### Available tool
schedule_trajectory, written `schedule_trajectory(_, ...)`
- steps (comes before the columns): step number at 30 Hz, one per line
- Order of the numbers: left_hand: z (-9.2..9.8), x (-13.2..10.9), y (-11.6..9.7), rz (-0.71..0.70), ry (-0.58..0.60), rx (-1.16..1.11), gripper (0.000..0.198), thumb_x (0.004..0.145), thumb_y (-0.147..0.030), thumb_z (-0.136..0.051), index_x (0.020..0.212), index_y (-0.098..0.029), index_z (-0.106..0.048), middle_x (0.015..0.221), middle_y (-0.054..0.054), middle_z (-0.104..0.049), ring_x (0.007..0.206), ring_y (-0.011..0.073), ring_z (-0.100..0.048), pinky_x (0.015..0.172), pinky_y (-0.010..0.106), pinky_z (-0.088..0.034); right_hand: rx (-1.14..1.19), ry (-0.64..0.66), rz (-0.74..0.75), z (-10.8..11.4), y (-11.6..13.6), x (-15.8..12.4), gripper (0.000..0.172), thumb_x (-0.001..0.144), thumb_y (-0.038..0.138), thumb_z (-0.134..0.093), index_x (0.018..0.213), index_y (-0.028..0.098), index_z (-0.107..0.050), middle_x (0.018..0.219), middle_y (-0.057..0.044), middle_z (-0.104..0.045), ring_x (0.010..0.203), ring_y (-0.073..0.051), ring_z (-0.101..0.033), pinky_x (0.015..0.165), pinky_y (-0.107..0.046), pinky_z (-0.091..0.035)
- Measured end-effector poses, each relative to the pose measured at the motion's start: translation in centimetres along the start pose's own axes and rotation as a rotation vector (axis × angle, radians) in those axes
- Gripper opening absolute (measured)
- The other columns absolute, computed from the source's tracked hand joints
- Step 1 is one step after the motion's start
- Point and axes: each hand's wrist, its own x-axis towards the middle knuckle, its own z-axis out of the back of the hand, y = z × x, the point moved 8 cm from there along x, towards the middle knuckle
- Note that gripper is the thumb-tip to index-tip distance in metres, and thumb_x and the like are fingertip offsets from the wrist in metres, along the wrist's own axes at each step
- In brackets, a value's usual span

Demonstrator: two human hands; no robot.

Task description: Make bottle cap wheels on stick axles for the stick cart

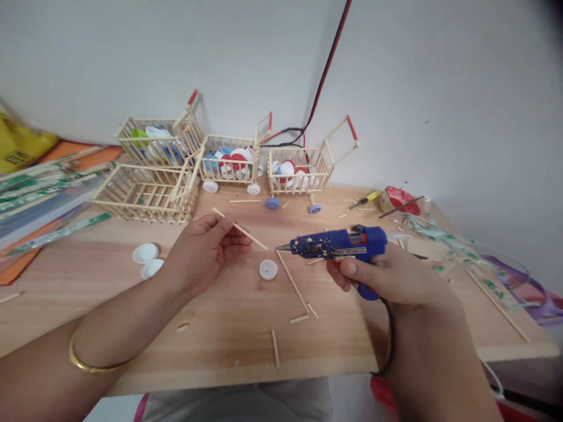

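Observation:
My left hand (204,249) pinches a thin wooden stick (246,232) that slants down to the right above the wooden table (220,346). A blue hot glue gun (338,244) is gripped in my right hand (387,275), its metal nozzle aimed left, close to the stick's lower tip. A white bottle cap (268,269) lies on the table just below the two. Loose stick pieces (294,283) lie near it.
Three small stick carts (301,164) filled with bottle caps and one empty stick crate (147,193) stand at the back by the wall. Two white caps (146,258) lie left. Wrapped sticks and coloured sheets (39,187) fill the left side; a tape roll (398,200) and plastic wrappers sit right.

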Motion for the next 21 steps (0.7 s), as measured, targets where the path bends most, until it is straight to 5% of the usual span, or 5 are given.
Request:
schedule_trajectory(7,0.0,0.2,0.4,0.032,0.075,0.101,0.021,0.090,-0.031,-0.045,0.074,-0.019,-0.053,0.074,0.006,-0.065,0.068,0.0162,-0.065,0.068,0.033,-0.059,0.104,0.100,0.131,-0.9,0.6,0.1,0.049,0.082,0.063,-0.049,0.070,0.017,-0.057,0.063,-0.002,-0.058,0.057,-0.012,-0.054,0.054,-0.024,-0.043)
schedule_trajectory(14,-0.1,-0.2,1.8,0.246,0.026,-0.191,0.018,0.089,-0.022,-0.050,0.072,-0.018,-0.055,0.069,0.002,-0.062,0.061,0.0099,-0.062,0.070,0.025,-0.057,0.137,0.077,0.072,-1.3,0.3,0.3,0.053,0.077,0.068,-0.052,0.064,0.016,-0.055,0.059,-0.001,-0.054,0.053,-0.011,-0.051,0.051,-0.023,-0.042)
schedule_trajectory(21,-0.2,-0.2,1.9,0.235,0.064,-0.206,0.018,0.088,-0.023,-0.051,0.072,-0.018,-0.057,0.070,0.002,-0.063,0.063,0.0116,-0.062,0.070,0.027,-0.057,0.117,0.076,0.006,-1.6,-0.7,0.3,0.051,0.076,0.067,-0.054,0.068,0.016,-0.054,0.062,-0.002,-0.057,0.058,-0.013,-0.055,0.054,-0.024,-0.044)
